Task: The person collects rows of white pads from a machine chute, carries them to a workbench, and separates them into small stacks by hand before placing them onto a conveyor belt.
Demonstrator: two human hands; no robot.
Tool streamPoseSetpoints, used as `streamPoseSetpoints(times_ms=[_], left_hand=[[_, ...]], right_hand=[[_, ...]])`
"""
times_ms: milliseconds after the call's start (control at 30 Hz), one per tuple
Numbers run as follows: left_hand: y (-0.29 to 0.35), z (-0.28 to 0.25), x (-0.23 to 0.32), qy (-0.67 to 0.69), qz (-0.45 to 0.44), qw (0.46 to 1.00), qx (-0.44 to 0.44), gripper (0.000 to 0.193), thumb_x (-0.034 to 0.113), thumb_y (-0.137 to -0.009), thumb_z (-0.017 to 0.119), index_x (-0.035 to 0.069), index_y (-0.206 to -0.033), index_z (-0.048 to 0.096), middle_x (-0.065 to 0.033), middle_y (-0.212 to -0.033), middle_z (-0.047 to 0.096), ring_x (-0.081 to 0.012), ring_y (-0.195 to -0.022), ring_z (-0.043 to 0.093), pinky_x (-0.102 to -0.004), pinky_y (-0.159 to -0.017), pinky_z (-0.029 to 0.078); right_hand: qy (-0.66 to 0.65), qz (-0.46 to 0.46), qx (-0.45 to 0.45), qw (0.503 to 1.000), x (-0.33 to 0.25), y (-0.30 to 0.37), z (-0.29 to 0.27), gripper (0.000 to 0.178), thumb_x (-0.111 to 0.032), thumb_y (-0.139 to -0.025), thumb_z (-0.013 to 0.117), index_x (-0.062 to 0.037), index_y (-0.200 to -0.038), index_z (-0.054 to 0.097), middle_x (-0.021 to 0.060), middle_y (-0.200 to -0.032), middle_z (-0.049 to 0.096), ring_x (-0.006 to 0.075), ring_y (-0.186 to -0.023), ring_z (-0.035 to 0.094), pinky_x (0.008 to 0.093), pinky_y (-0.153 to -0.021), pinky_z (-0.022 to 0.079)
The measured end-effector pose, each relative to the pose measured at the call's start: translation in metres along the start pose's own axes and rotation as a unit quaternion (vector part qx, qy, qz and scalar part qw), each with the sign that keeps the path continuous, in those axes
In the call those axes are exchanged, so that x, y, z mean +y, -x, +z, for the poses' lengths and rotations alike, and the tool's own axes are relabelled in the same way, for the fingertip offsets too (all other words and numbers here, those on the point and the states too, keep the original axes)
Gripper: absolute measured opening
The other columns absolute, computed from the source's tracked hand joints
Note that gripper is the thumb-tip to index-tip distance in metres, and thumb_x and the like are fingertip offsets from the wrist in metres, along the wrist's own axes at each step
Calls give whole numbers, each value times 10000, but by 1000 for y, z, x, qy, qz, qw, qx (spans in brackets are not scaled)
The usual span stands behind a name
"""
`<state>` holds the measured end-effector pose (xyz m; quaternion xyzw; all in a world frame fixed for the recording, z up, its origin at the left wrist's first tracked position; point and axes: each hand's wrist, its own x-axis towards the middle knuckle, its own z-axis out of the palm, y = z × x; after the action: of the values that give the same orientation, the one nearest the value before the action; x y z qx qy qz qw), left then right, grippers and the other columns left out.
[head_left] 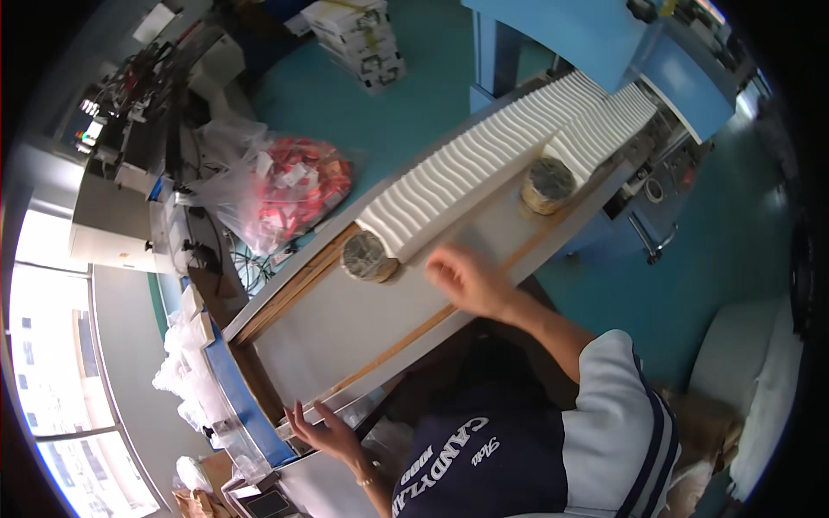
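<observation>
A long grey tray table with wooden side strips runs from the lower left to the upper right. Two rows of thin, wavy white pieces stand packed on its far part. A round, tape-wrapped block sits against the near end of the longer row, and a second round block at the end of the shorter one. Over the bare tray surface, my right hand is blurred with its fingers curled; what lies under them is hidden. My left hand is open, fingers spread, by the tray's near-left corner.
Blue machine housing rises at the tray's far end. Beyond the left side lies a clear bag of red and white scraps. Stacked white boxes stand on the green floor. A blue-edged bench with white plastic adjoins the tray.
</observation>
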<state>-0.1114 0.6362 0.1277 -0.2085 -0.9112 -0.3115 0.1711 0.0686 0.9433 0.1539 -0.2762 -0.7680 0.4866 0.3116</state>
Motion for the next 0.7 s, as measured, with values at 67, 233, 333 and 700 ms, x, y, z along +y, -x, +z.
streamPoseSetpoints(times_ms=[67, 233, 333, 700], left_hand=[[-21, 23, 49, 63, 42, 995, -58, 378, 114, -892, 651, 21, -1245, 551, -210, -1394, 420, -372, -1318, 394, -474, -1069, 342], [-47, 79, 139, 97, 140, 967, -192, 555, 134, -833, 702, 42, -1335, 486, -241, -1454, 334, -404, -1361, 329, -476, -1092, 309], [-57, 103, 165, 84, 202, 937, -271, 727, 162, -793, 734, 66, -1423, 385, -254, -1483, 282, -428, -1366, 310, -483, -1096, 307], [-110, 150, 181, 96, 236, 884, -392, 948, 179, -567, 883, 25, -1346, 365, -217, -1245, 470, -398, -1150, 493, -476, -959, 422]], right_hand=[[102, -19, 139, 985, 11, -11, -47, 112, -118, -881, 626, -23, -927, 588, 147, -861, 611, 301, -772, 613, 386, -690, 485], [242, 13, 342, 908, 57, -5, -139, 196, -54, -825, 671, -30, -992, 572, 145, -933, 575, 351, -915, 559, 429, -791, 448], [343, -1, 372, 862, 68, 3, -165, 271, -55, -803, 699, -47, -1039, 565, 146, -1012, 553, 358, -990, 524, 444, -834, 427], [382, -29, 357, 852, 77, -19, -192, 325, -63, -786, 712, -54, -1074, 561, 140, -1082, 541, 370, -1006, 508, 466, -862, 416]])
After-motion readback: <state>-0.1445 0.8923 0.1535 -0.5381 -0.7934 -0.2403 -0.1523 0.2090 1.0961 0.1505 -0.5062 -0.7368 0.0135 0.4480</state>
